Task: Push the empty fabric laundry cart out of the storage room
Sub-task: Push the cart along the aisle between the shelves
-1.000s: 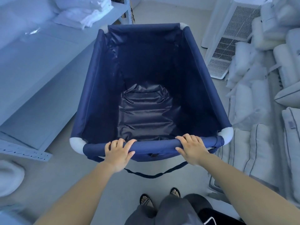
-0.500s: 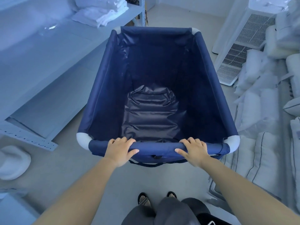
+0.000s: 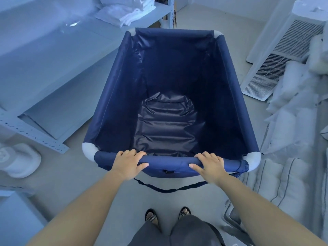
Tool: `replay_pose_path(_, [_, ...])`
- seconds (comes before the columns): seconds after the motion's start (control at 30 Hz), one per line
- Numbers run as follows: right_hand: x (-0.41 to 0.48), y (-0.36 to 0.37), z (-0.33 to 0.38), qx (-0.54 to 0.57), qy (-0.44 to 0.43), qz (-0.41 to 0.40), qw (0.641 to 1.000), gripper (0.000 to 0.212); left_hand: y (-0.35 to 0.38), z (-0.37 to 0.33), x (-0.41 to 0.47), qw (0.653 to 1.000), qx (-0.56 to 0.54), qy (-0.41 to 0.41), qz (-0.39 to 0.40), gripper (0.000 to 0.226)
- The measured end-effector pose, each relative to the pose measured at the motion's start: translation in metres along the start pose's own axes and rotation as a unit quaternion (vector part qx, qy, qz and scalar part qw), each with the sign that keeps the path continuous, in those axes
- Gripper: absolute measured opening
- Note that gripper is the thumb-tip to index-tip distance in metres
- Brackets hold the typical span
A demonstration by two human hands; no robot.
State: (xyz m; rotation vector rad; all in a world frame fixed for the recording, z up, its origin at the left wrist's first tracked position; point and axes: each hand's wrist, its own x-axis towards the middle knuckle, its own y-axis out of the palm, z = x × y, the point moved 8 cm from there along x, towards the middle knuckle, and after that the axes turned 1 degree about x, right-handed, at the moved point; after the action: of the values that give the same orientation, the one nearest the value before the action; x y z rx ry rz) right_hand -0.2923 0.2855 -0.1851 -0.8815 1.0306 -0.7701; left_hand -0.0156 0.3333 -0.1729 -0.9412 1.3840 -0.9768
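Observation:
The navy fabric laundry cart point(image 3: 232, 96) fills the middle of the head view, with white corner caps and nothing inside but its wrinkled floor panel. My left hand point(image 3: 128, 163) grips the near rim bar left of centre, fingers curled over the top. My right hand point(image 3: 209, 166) grips the same bar right of centre. A dark strap hangs in a loop below the near rim. My feet in sandals stand just behind the cart.
A low metal shelf point(image 3: 53, 71) runs along the left, with folded white linen point(image 3: 124, 11) at its far end. Stacked white pillows point(image 3: 291, 132) and a white grilled unit point(image 3: 284, 55) crowd the right. Bare floor continues ahead past the cart.
The cart has rolled forward along the aisle with both hands on its rim. The shelf and pillows have slid back toward me. My grip is the same.

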Motion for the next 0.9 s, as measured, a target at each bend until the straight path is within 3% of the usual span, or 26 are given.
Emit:
replay_pose_path(0.47, [0.026,-0.024,-0.026,-0.028,-0.077,0.017,0.997,0.047,0.011,-0.033,-0.011,0.994,-0.06,-0.079,0.041,0.047])
replay_pose_path(0.7, [0.031,-0.022,-0.017,-0.083,-0.084,0.049,0.992,0.064,0.01,-0.045,-0.023,0.995,-0.093,-0.035,0.005,0.042])
replay_pose_path(0.9, [0.032,-0.008,0.028,-0.065,-0.156,0.059,0.984,0.063,0.012,-0.042,-0.034,0.994,-0.097,-0.046,0.009,0.044])
